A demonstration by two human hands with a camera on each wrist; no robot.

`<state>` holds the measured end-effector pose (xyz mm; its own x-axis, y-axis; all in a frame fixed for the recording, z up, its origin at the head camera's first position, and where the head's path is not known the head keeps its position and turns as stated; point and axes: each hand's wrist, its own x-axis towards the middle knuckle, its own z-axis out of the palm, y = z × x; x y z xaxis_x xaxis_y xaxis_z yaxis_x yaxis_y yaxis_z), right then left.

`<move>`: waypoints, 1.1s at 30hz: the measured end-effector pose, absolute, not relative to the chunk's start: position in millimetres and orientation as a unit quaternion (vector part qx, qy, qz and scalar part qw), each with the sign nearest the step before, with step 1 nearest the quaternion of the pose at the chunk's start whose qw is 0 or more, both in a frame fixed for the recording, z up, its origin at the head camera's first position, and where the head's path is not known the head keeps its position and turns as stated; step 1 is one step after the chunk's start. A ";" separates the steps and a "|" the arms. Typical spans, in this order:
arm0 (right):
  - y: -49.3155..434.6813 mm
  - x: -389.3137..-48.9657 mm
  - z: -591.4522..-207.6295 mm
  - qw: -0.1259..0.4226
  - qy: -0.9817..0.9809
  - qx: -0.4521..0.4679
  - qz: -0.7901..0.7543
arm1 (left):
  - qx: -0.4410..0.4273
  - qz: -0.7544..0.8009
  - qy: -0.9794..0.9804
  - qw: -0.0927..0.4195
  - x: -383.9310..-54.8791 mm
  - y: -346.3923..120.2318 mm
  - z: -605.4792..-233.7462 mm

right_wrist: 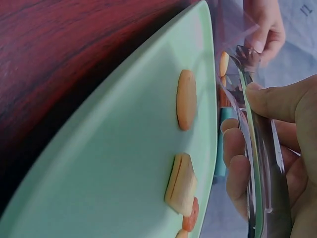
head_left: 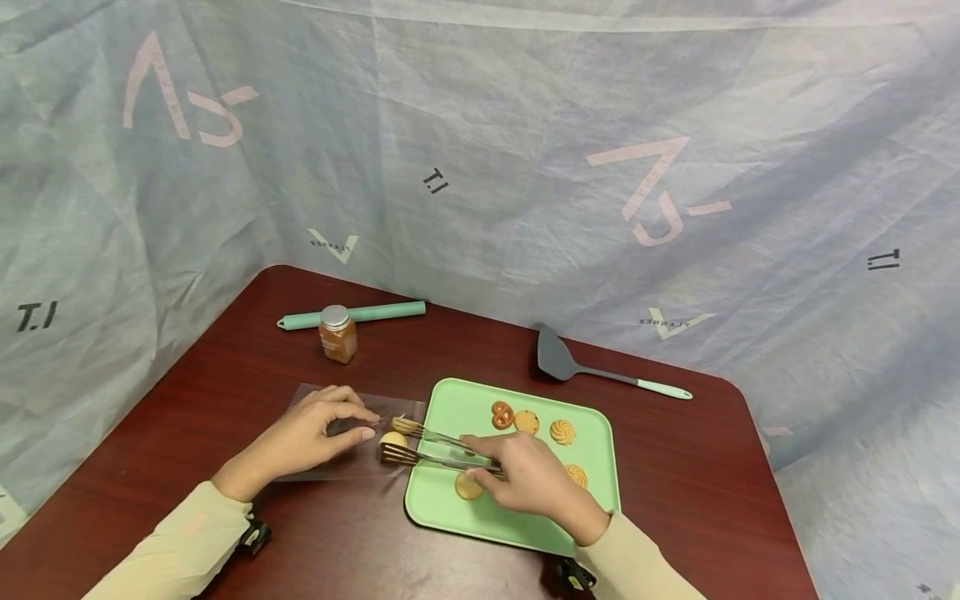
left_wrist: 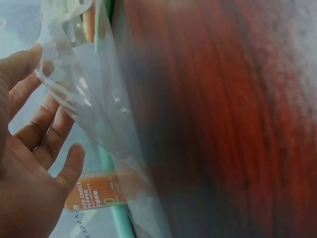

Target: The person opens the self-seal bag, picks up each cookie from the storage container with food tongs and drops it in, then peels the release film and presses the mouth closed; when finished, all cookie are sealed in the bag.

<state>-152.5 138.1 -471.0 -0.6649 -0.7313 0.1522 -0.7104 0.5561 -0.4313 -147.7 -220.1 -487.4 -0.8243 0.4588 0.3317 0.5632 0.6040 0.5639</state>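
Observation:
My right hand (head_left: 528,475) grips a pair of metal tongs (right_wrist: 270,163) with fork-shaped ends. The tongs reach left over the tray's edge to a clear plastic bag (head_left: 337,471) lying on the table. A round yellow cookie (head_left: 393,439) shows between the prongs, at the bag's mouth. With thumb and fingertips my left hand (head_left: 318,429) pinches the bag's edge, just left of the tong tips. Beneath my right hand lies a light green tray (head_left: 517,529) bearing several cookies, among them a pretzel-shaped one (head_left: 502,414) and a swirled one (head_left: 562,432).
A jar of orange spice (head_left: 338,335), labelled red sweet pepper, stands at the back left. Behind it lies a long green tube-like object (head_left: 390,312). A grey spatula (head_left: 558,358) with a pale handle lies beyond the tray. Grey cloth (head_left: 495,208) hangs behind the table.

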 end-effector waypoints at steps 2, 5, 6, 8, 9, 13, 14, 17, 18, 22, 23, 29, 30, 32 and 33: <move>135.7 -153.1 -471.7 0.023 0.881 -0.411 -0.236 | -0.288 -0.343 -0.891 0.077 -147.3 -219.4 -486.3; 132.1 -153.7 -472.0 0.022 0.878 -0.414 -0.239 | -0.292 -0.347 -0.888 0.079 -146.5 -218.4 -484.6; 131.2 -153.7 -471.5 0.023 0.878 -0.415 -0.237 | -0.293 -0.347 -0.887 0.079 -146.2 -218.2 -484.1; 129.4 -154.2 -470.9 0.023 0.879 -0.416 -0.232 | -0.296 -0.349 -0.886 0.081 -145.7 -217.9 -483.6; 128.4 -154.5 -470.7 0.021 0.879 -0.417 -0.230 | -0.298 -0.350 -0.884 0.084 -145.6 -217.8 -483.3; 123.9 -155.6 -469.2 0.017 0.879 -0.424 -0.220 | -0.312 -0.354 -0.876 0.098 -145.9 -217.2 -483.5; 122.5 -155.8 -468.9 0.016 0.878 -0.425 -0.220 | -0.316 -0.353 -0.875 0.103 -146.0 -217.0 -483.6; 118.4 -156.1 -467.8 0.017 0.876 -0.429 -0.219 | -0.325 -0.350 -0.870 0.117 -146.2 -216.6 -483.7; 117.1 -156.2 -467.6 0.018 0.876 -0.430 -0.219 | -0.328 -0.350 -0.869 0.120 -146.1 -216.4 -483.6; 113.2 -157.2 -466.8 0.027 0.875 -0.430 -0.218 | -0.331 -0.350 -0.868 0.123 -146.3 -215.7 -482.6; 112.3 -157.4 -466.8 0.029 0.875 -0.431 -0.218 | -0.330 -0.351 -0.868 0.122 -146.3 -215.7 -482.3; 104.4 -159.0 -465.9 0.024 0.877 -0.432 -0.210 | -0.334 -0.355 -0.864 0.126 -146.8 -215.3 -482.2; 102.9 -159.3 -465.4 0.022 0.876 -0.433 -0.209 | -0.336 -0.357 -0.862 0.128 -147.0 -215.1 -482.3; 100.1 -159.6 -464.7 0.018 0.876 -0.436 -0.206 | -0.339 -0.359 -0.859 0.132 -147.5 -214.8 -482.2; 98.8 -159.7 -464.3 0.017 0.876 -0.438 -0.204 | -0.340 -0.360 -0.858 0.134 -147.7 -214.6 -482.1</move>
<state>-159.7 98.8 -464.3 -0.6164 -0.7731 0.1494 -0.7595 0.5338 -0.3717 -147.7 -214.6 -482.1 -0.7324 0.4879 0.4750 0.6808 0.5089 0.5269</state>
